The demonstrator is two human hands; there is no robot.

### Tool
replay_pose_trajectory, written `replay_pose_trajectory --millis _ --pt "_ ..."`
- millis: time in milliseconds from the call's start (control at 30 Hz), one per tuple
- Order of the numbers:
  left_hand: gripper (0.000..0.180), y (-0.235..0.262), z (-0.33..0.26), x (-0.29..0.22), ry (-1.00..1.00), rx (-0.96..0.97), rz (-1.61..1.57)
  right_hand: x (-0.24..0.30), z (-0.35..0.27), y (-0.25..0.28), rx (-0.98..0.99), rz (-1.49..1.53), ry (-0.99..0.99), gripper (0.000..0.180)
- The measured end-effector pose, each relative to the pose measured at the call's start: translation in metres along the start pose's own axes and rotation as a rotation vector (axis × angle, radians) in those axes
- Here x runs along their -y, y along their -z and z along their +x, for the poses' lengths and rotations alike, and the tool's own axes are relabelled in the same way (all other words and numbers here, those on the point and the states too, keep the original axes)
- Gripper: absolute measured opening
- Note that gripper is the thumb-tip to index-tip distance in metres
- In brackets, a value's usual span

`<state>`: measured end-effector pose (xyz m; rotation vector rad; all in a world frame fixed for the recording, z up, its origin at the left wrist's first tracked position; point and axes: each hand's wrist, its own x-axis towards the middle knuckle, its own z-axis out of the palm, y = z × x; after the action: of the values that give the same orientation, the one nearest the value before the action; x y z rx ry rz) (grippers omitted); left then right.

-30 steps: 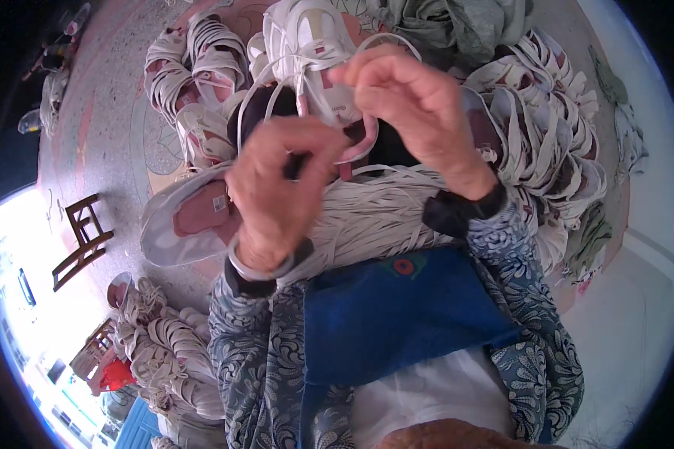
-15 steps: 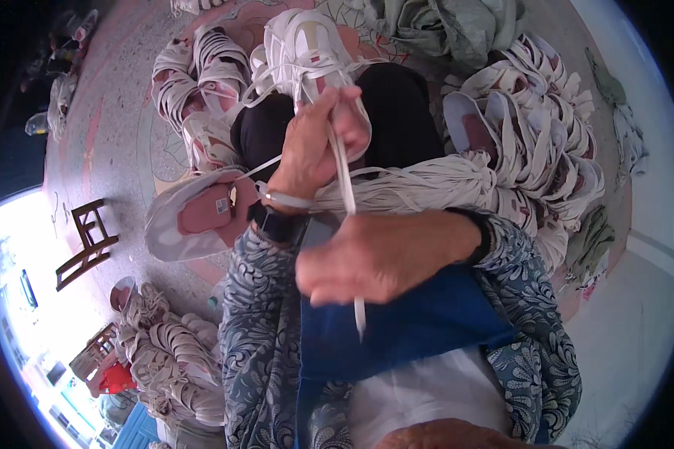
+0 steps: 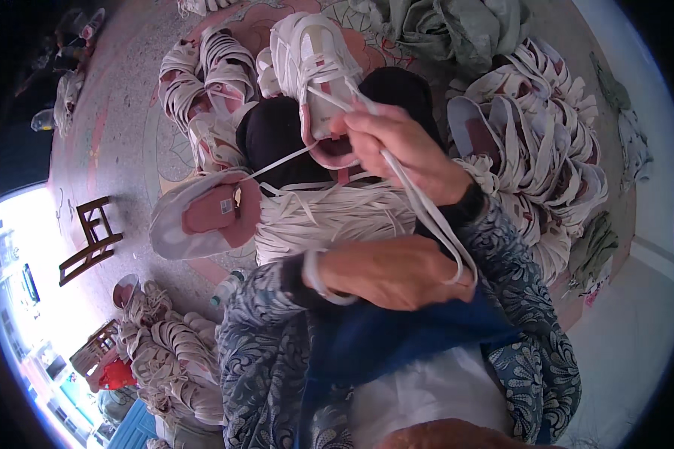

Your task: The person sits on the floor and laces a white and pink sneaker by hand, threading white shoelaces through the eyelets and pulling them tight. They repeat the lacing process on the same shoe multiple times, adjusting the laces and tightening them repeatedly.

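A white sneaker (image 3: 326, 63) with pink lining lies between my knees, toe away from me, its laces partly threaded. My right hand (image 3: 404, 153) is closed over the shoe's opening, fingers pinching a white shoelace (image 3: 434, 213). The lace runs down past that wrist and bends back near my left hand (image 3: 386, 273). That hand, in front of my body, is closed at the lace's lower bend; its fingertips are partly hidden. Another shoe (image 3: 210, 213) lies sideways at left, with a taut lace strand leading from it toward the sneaker. A thick bundle of white laces (image 3: 329, 221) lies across my lap.
Rows of laced shoes stand at right (image 3: 528, 142), far left (image 3: 228, 67) and lower left (image 3: 176, 344). A grey-green sack (image 3: 457, 30) lies at the back. A small wooden stool (image 3: 90, 239) is at left. Blue apron cloth (image 3: 412, 337) covers my front.
My left hand has moved from the shoe down toward my body and right. My right hand has gone up to the shoe's opening. The lace now bends in a loop between them.
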<state>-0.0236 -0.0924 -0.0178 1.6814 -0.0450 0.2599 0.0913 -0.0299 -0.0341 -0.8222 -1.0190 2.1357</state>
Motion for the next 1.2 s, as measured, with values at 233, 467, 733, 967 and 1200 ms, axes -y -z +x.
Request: replay_pose_trajectory --millis 233,467,733,967,1200 --pt "0.038 0.047 -0.077 0.041 0.292 -0.897 -0.743 -0.014 -0.033 0.001 0.265 -0.839 0.351 0.025" --pt "0.026 0.071 -0.070 0.070 0.120 -1.120 -1.077 -0.028 -0.015 -0.016 0.398 -1.306 0.316 0.008" --pt "0.029 0.056 -0.084 0.049 0.380 -1.217 -0.495 -0.003 0.030 0.024 -0.487 -1.312 0.713 0.014" --pt "0.031 0.050 -0.090 0.050 0.393 -1.220 -0.425 -0.011 0.080 0.038 -0.563 -1.750 0.731 0.012" --pt "0.028 0.052 -0.119 0.029 0.145 -1.178 -0.730 -0.004 0.082 0.065 -0.488 -1.260 0.518 0.021"
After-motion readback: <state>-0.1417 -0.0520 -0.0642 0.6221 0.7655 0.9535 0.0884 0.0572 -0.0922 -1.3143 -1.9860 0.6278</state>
